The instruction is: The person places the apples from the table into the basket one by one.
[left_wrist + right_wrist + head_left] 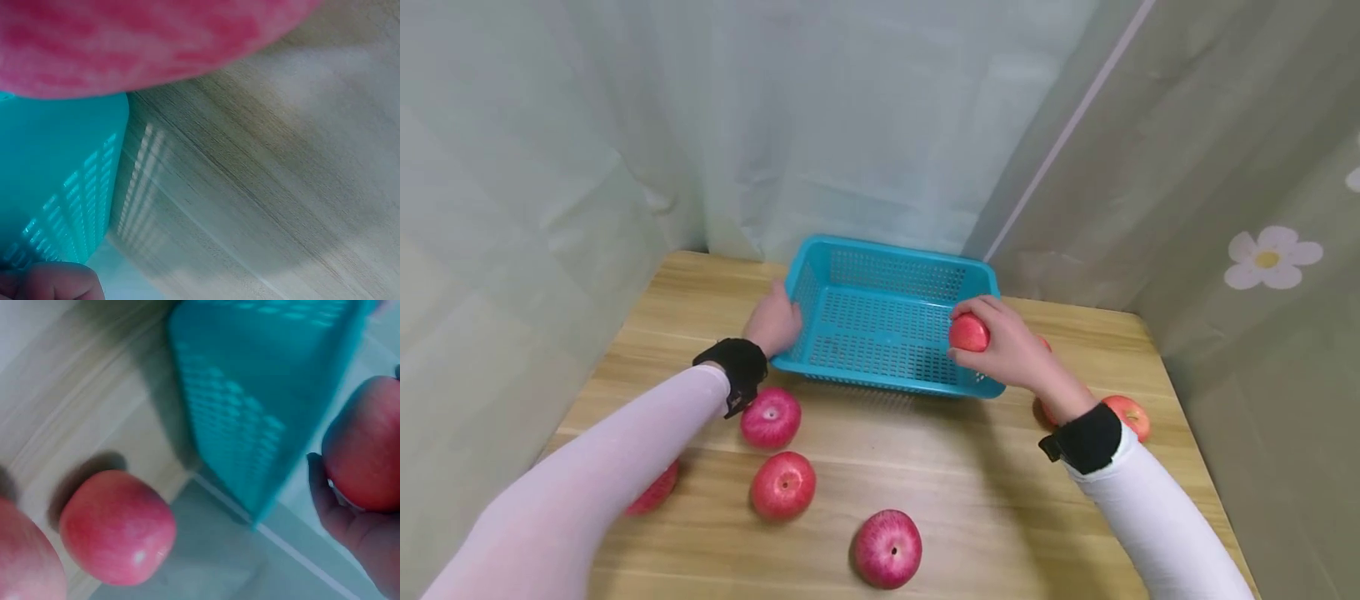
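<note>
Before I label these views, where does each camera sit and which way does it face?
Head: on the head, facing forward and down over the blue basket and apples; both forearms, left hand and right hand show.
Left wrist: on that wrist, facing an apple, the basket's slotted wall and the tabletop; fingers at bottom left.
Right wrist: on that wrist, facing two apples and the basket; the right hand holds another.
Shared: head and right wrist both show that held apple.

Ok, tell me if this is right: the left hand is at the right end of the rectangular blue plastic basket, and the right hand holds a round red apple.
Wrong end: the head view shows the left hand at the left end of the blue plastic basket. The right hand does hold the red apple.
</note>
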Available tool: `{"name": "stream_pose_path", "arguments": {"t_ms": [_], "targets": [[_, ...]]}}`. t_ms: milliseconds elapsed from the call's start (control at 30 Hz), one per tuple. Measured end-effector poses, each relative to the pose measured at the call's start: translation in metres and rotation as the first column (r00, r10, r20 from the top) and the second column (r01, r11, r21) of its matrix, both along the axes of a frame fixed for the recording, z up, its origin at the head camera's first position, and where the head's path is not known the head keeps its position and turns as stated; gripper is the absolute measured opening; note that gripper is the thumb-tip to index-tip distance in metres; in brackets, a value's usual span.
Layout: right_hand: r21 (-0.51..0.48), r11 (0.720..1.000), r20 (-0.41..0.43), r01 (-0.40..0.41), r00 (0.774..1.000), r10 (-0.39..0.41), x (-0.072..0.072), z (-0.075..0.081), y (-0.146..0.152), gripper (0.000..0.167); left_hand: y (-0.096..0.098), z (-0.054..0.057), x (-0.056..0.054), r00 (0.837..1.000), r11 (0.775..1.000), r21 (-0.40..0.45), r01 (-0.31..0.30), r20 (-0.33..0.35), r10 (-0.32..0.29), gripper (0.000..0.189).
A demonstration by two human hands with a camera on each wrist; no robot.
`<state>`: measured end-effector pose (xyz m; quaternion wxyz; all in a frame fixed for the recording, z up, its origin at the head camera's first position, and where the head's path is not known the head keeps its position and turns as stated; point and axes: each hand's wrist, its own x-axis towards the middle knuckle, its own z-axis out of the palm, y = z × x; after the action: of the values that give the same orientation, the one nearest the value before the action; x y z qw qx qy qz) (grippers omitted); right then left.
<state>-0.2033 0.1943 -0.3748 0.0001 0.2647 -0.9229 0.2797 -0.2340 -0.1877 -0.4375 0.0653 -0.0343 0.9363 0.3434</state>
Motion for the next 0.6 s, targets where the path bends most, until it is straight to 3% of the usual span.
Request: {"name": "stream_pose_path", "arguments": {"t_ms": [300,600], "targets": [[0.070,0.996,0.028,-0.054,0.998,0.052,-0.055,-0.021,-0.009,0.054,0.004,-0.001,-0.003,1.000,1.000,0.004,0.003,0.003,-0.003,0.060],[0.216,0.972,0.017,-0.093,0.996,0.091,-0.094,-0.037,-0.012,0.049,0.005,-0.001,0.001,1.000,1.000,0.010,-0.003,0.015,0.003,0.059]]}}
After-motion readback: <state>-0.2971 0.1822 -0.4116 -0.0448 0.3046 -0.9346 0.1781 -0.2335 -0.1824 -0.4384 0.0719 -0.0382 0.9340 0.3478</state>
